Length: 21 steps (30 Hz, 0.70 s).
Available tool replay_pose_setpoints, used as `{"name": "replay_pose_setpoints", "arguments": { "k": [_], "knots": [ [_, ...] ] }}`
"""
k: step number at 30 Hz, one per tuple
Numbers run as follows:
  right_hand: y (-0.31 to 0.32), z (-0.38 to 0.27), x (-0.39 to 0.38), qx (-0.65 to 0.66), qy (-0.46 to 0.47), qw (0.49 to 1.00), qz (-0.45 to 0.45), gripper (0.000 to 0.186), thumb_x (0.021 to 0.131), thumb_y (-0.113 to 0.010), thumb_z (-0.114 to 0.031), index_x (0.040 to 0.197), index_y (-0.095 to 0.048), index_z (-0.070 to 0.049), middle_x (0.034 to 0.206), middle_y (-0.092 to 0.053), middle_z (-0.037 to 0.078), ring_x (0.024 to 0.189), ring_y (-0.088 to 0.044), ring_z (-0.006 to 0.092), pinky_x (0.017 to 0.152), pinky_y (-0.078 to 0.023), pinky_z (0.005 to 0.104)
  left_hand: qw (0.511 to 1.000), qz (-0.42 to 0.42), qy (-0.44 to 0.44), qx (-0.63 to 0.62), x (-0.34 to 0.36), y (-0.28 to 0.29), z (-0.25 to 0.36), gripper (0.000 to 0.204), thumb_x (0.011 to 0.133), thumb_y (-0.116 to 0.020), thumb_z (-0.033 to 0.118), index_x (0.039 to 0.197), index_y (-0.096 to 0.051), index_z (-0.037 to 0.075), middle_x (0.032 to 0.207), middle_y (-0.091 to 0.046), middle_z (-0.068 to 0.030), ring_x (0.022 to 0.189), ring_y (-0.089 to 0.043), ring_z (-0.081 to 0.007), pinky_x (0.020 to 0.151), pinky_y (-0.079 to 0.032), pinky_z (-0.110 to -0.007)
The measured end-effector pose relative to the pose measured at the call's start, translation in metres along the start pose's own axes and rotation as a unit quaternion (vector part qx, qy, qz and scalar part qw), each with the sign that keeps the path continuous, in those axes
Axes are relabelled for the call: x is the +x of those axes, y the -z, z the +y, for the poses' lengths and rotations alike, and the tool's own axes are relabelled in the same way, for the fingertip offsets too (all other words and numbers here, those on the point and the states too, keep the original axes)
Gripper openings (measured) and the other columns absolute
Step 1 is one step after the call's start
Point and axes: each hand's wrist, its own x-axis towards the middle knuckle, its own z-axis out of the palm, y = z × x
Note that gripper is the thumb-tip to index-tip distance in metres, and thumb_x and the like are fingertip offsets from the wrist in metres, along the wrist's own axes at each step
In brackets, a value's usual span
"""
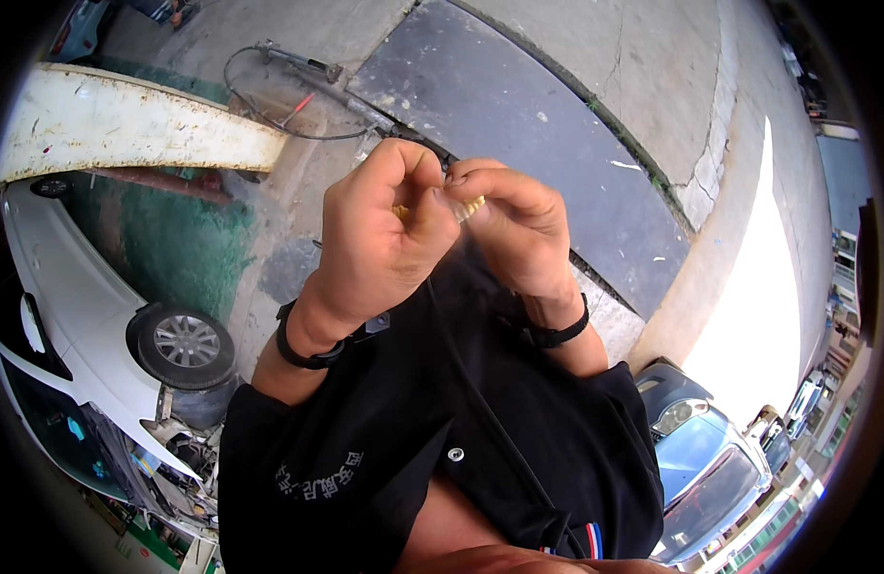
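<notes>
My left hand (377, 230) and my right hand (520, 228) are raised in front of my chest, their fingertips meeting. Between the pinched thumbs and forefingers is a small yellowish, ridged thing (473, 206), too small and covered for me to tell its kind. A bit of the same yellow shows inside the curl of my left fingers. The other fingers of both hands are folded in. A black band (308, 352) circles my left wrist, and another black band (562, 332) is on my right.
At left stands a white car (88, 277) with its front parts exposed, under a rusty off-white beam (136, 120). A jack-like tool with a hose (303, 65) lies on the ground beyond my hands, beside a dark grey plate (499, 124). A blue car (700, 450) is at lower right.
</notes>
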Motion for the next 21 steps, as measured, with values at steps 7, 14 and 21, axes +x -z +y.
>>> {"name": "replay_pose_setpoints", "arguments": {
  "k": [7,14,21],
  "knots": [
    [0.004,0.008,-0.002,0.114,-0.022,0.993,-0.015,0.022,0.102,-0.059,0.001,0.121,-0.065,0.009,0.115,-0.067,0.020,0.096,-0.073,0.0310,0.082,-0.066,0.0413,0.982,-0.052,0.103,-0.150,-0.003,0.005,0.008,0.007,0.102,-0.055,0.005,0.100,-0.051,0.001,0.077,-0.061,-0.0024,0.067,-0.056,-0.0032,0.059,-0.047,-0.020],
    [0.010,0.013,-0.001,0.182,-0.020,0.982,-0.034,0.026,0.103,-0.057,-0.001,0.128,-0.061,0.006,0.108,-0.071,0.020,0.094,-0.074,0.0286,0.080,-0.066,0.0387,0.977,-0.073,0.094,-0.177,-0.001,0.009,0.011,0.010,0.104,-0.050,0.009,0.110,-0.050,0.001,0.076,-0.065,-0.0051,0.061,-0.051,-0.0026,0.056,-0.042,-0.018],
    [0.006,0.007,0.001,0.105,-0.005,0.994,0.011,0.022,0.101,-0.059,0.001,0.122,-0.065,0.007,0.119,-0.064,0.017,0.095,-0.073,0.0253,0.081,-0.066,0.0351,0.996,-0.037,-0.032,-0.078,0.001,0.002,0.015,0.019,0.098,-0.067,0.004,0.111,-0.059,-0.004,0.076,-0.066,-0.0043,0.067,-0.061,-0.0059,0.059,-0.047,-0.020]
  ]
}}
